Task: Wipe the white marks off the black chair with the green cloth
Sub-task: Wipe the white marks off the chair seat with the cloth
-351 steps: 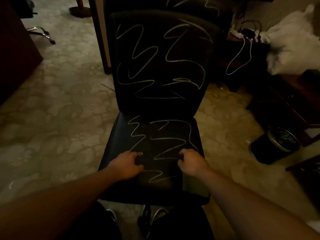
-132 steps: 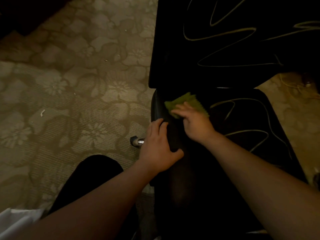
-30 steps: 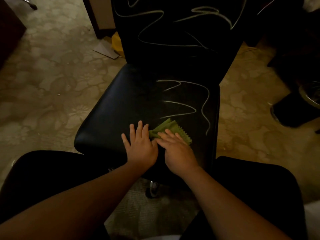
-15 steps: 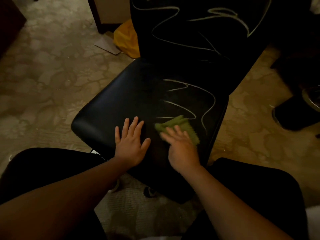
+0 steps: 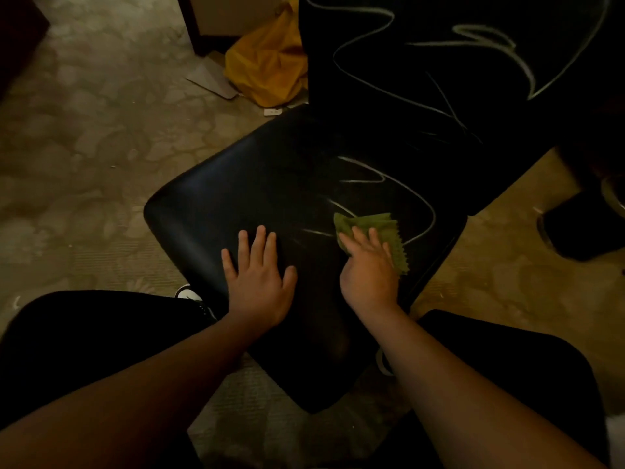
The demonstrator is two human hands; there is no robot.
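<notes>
Fingers [image 5: 360,236] of the right hand [image 5: 368,275] cover the near part of the green cloth [image 5: 385,225]. Beyond the fingers, the black chair [image 5: 422,96] has its backrest cut by the top edge, white marks [image 5: 473,30] running off with it; the base is hidden under the seat.

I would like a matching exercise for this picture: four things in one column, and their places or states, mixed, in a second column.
Things:
1 left hand
2 right hand
3 green cloth
4 yellow bag

Places or states:
a on the carpet beside the backrest
b under straight fingers, at the white marks
c flat on the bare seat
d pressing the cloth

Pairs: 1-c, 2-d, 3-b, 4-a
</notes>
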